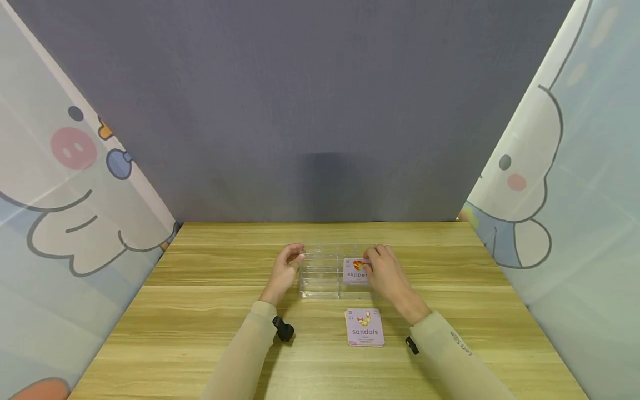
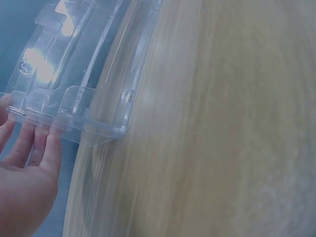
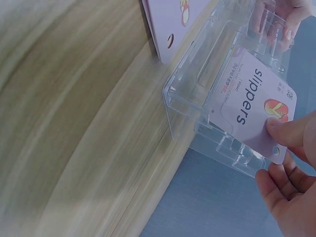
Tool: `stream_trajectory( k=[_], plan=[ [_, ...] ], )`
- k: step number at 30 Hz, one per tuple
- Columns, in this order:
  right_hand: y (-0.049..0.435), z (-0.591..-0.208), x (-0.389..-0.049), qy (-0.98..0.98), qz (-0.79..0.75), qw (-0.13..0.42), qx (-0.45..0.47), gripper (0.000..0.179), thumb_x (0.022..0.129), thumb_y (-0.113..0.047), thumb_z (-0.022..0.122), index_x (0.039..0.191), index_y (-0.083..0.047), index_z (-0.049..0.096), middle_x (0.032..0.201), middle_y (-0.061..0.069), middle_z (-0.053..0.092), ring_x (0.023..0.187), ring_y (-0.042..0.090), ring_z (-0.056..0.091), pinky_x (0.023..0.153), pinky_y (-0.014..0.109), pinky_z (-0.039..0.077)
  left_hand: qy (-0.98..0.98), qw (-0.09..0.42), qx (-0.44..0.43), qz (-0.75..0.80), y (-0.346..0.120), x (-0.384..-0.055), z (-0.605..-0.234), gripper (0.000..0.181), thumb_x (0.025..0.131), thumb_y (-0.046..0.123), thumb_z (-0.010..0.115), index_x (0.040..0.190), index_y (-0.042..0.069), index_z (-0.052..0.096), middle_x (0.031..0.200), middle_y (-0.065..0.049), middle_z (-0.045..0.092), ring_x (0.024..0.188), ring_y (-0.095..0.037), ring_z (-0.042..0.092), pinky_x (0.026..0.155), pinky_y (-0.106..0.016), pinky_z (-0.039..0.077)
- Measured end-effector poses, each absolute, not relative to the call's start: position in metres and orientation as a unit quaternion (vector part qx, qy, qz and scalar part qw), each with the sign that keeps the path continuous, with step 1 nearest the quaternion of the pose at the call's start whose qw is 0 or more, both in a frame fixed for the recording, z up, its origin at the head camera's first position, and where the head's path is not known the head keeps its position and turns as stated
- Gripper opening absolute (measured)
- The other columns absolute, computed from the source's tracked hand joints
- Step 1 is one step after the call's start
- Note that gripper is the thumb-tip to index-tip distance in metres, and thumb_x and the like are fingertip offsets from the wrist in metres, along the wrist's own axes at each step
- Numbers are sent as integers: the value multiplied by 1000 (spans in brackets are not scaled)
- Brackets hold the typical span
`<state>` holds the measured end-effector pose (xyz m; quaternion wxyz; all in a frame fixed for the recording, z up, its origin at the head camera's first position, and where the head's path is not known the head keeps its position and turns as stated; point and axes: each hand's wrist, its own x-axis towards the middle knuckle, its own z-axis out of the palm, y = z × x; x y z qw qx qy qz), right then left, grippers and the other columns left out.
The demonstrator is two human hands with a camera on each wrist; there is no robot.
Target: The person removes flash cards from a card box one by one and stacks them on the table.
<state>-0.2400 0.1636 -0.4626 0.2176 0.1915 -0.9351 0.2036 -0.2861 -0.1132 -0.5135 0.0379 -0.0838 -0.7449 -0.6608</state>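
Note:
A clear plastic tiered rack (image 1: pixel 320 295) stands on the table, divided down its middle into two columns. My left hand (image 1: pixel 286 270) grips its left side edge, with fingertips on the plastic in the left wrist view. My right hand (image 1: pixel 390 276) pinches a pale purple slippers card (image 3: pixel 247 106) by its punched corner, thumb on the printed face. That card sits tilted in a right-hand slot of the rack, its lower edge behind the clear front lip. Nearer me, a sandals card (image 1: pixel 365 328) lies face up on top of at least one other card.
The wood-grain table (image 1: pixel 210 311) runs back to a dark grey panel (image 1: pixel 320 111). Pale curtains with cartoon figures hang on the left (image 1: pixel 60 233) and right (image 1: pixel 580 222). A black wrist device (image 1: pixel 283 329) shows at the left sleeve.

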Motion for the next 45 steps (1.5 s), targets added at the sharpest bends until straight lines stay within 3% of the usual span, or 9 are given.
stream_trajectory(
  k=[8, 17, 24, 35, 45],
  plan=[
    [164, -463, -240, -932, 202, 228, 197, 19, 82, 2, 81, 96, -1, 67, 96, 10, 63, 91, 27, 57, 77, 39, 52, -744, 30, -93, -661, -111, -266, -480, 30, 103, 0, 56, 131, -8, 55, 133, -31, 55, 121, -38, 53, 103, -47, 43],
    [165, -462, -240, -932, 214, 224, 190, 20, 85, 1, 79, 98, -2, 65, 96, 11, 64, 90, 27, 59, 78, 40, 53, -741, 33, -84, -666, -111, -266, -482, 29, 102, 0, 57, 130, -7, 56, 130, -27, 58, 119, -35, 54, 103, -46, 44],
    [167, -461, -242, -933, 233, 206, 180, 19, 88, -2, 77, 102, -1, 64, 98, 11, 67, 93, 28, 61, 79, 40, 54, -744, 26, -89, -662, -112, -267, -481, 29, 103, -1, 56, 131, -8, 55, 133, -31, 54, 121, -37, 53, 103, -47, 44],
    [170, -456, -241, -929, 282, 181, 158, 20, 93, -4, 70, 111, 1, 61, 102, 17, 69, 89, 28, 65, 71, 39, 57, -747, 35, -78, -660, -114, -287, -513, 34, 104, 6, 57, 136, -6, 52, 134, -24, 56, 121, -32, 53, 104, -45, 44],
    [171, -454, -239, -922, 300, 197, 147, 22, 90, 0, 70, 110, 0, 61, 103, 18, 68, 90, 31, 67, 69, 40, 57, -749, 36, -78, -656, -114, -286, -513, 34, 104, 7, 58, 135, -5, 54, 132, -20, 58, 119, -30, 55, 101, -43, 46]
  ],
)
